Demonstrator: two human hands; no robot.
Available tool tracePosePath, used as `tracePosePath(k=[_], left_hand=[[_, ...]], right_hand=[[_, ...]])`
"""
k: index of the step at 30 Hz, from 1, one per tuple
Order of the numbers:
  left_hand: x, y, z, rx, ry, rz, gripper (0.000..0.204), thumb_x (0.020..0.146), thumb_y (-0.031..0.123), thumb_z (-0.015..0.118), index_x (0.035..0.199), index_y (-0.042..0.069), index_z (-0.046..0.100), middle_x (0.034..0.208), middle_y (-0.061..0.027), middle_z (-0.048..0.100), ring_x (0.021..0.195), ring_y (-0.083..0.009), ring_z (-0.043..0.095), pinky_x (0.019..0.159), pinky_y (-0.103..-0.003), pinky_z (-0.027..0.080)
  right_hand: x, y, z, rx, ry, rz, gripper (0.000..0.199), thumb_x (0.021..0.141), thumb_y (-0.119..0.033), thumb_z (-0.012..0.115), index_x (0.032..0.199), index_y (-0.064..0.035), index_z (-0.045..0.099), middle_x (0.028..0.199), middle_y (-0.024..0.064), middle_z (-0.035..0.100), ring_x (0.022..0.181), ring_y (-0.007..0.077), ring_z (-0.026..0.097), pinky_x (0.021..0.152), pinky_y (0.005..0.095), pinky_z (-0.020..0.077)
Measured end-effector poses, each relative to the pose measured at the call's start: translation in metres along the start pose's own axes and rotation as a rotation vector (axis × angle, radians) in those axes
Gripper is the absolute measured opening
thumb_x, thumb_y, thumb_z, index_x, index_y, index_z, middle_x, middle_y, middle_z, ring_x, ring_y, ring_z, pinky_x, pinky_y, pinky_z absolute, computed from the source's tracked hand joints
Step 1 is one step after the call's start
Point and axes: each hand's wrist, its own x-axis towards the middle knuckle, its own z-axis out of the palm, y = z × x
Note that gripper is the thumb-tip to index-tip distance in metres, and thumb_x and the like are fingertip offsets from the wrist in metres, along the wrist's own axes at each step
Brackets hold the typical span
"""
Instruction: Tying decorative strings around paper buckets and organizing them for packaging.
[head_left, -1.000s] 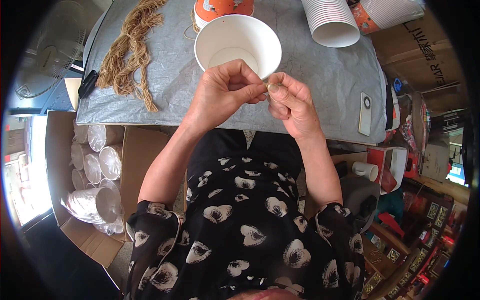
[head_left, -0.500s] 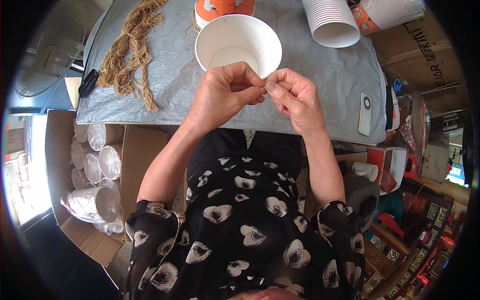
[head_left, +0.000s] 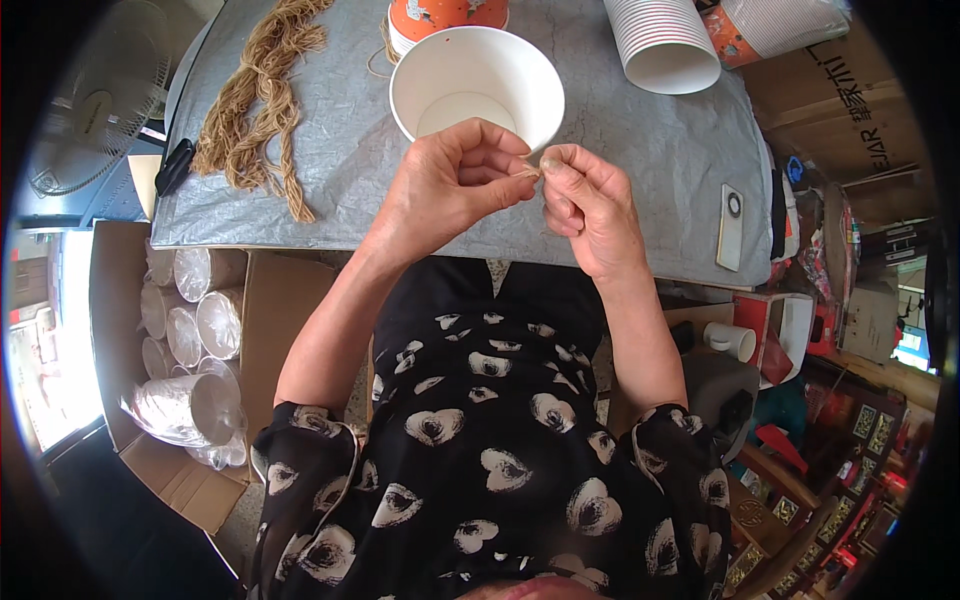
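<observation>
A large white paper tub (head_left: pixel 480 75) lies tipped on the table, its open mouth toward me. At its near rim, my left hand (head_left: pixel 440 190) pinches a short bit of tan twine (head_left: pixel 529 171) between thumb and fingers. Thumb and forefinger of my right hand (head_left: pixel 595 205) close on the same twine from the other side. Most of the twine is hidden by my fingers. Behind the white tub shows an orange patterned tub (head_left: pixel 450 14) with a loop of twine beside it. A loose bundle of tan twine (head_left: pixel 262 110) lies to the left.
Nested white tubs (head_left: pixel 665 50) lie at the back right, beside wrapped orange ones (head_left: pixel 775 30). A phone (head_left: pixel 732 228) rests near the table's right edge. Left below stands a cardboard box (head_left: pixel 290 300) of plastic-wrapped tubs. A black-handled object (head_left: pixel 176 167) sits on the left edge.
My fingertips have parted slightly, so the twine between them now shows. My right thumb has shifted a little, while the tub stays nearly in place.
</observation>
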Motion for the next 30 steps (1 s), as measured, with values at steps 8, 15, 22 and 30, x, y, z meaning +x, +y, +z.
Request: tracePosePath(k=[8, 15, 22, 30], left_hand=[[0.001, 0.001, -0.002, 0.008, -0.012, -0.016, 0.013, 0.096, 0.005, 0.072, 0.104, -0.005, 0.069, 0.094, -0.009, 0.074, 0.088, -0.0153, 0.074, 0.08, -0.026, 0.062], [0.002, 0.002, -0.003, 0.007, -0.028, -0.024, 0.013, 0.098, 0.007, 0.07, 0.103, -0.005, 0.07, 0.094, -0.0085, 0.074, 0.088, -0.0155, 0.074, 0.079, -0.026, 0.062], [0.001, 0.002, -0.006, 0.011, -0.06, -0.029, 0.023, 0.101, 0.012, 0.067, 0.118, -0.005, 0.067, 0.104, -0.0123, 0.075, 0.089, -0.0156, 0.074, 0.079, -0.027, 0.061], [0.007, 0.018, -0.002, 0.132, -0.132, -0.093, 0.027, 0.105, 0.014, 0.058, 0.117, -0.009, 0.064, 0.1, -0.0151, 0.075, 0.084, -0.0176, 0.076, 0.074, -0.029, 0.063]], right_hand=[[0.0, -0.004, 0.001, 0.051, 0.003, 0.03, 0.019, 0.101, -0.021, 0.066, 0.104, -0.002, 0.068, 0.067, -0.0035, 0.053, 0.051, 0.0015, 0.036, 0.045, 0.0188, 0.0263], [0.0, -0.009, 0.002, -0.092, 0.03, -0.029, 0.018, 0.1, -0.018, 0.069, 0.103, -0.0002, 0.069, 0.068, -0.0025, 0.056, 0.052, 0.0009, 0.04, 0.044, 0.0178, 0.0265], [0.002, -0.008, 0.002, -0.222, 0.034, -0.137, 0.014, 0.099, -0.015, 0.069, 0.102, -0.0008, 0.069, 0.073, -0.0052, 0.055, 0.058, 0.0005, 0.04, 0.048, 0.0174, 0.0269], [0.004, -0.012, -0.003, -0.289, 0.056, -0.202, 0.015, 0.099, -0.015, 0.069, 0.103, -0.0002, 0.069, 0.073, -0.0058, 0.054, 0.06, 0.0008, 0.041, 0.049, 0.0184, 0.027]])
